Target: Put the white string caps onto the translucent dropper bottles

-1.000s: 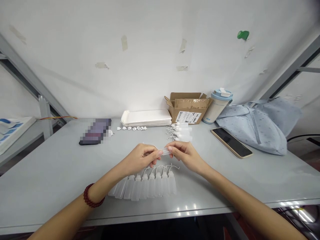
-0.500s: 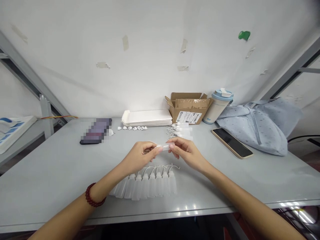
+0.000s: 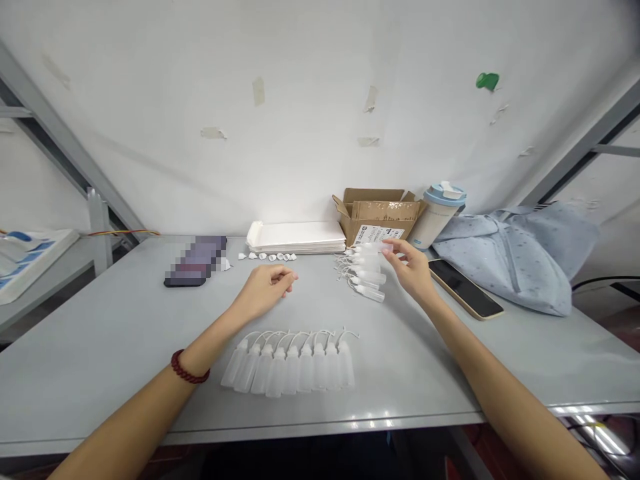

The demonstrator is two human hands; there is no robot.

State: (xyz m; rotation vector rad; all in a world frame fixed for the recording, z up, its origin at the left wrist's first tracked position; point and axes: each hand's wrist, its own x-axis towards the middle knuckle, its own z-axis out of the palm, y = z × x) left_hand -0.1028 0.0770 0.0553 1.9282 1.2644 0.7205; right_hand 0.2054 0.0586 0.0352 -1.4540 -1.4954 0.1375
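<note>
My right hand point(image 3: 409, 267) reaches toward the back, its thumb and fingertips closed on a small translucent plastic bottle point(image 3: 381, 247) at the top of a group of similar bottles. These bottles point(image 3: 371, 293) lie on their sides with thin white strap ends pointing left. My left hand point(image 3: 264, 291) hovers over the middle of the table, fingers curled in, with nothing visible in them. In front of it, several clear bottles point(image 3: 277, 375) with white necks and curved straps lie in a row. A line of small white caps point(image 3: 273, 257) sits behind the left hand.
White flat boxes or envelopes point(image 3: 300, 237) are stacked by the wall, beside an open cardboard box point(image 3: 383, 213). A blue-lidded tumbler point(image 3: 436, 217), a light blue cloth bag point(image 3: 510, 260) and a phone point(image 3: 467, 290) are on the right. A dark, partly blurred-out object point(image 3: 193, 267) lies left.
My hands have parted from the bottle they held together. The right moved back and right to the bottle group; the left drew leftward, its fingers curled.
</note>
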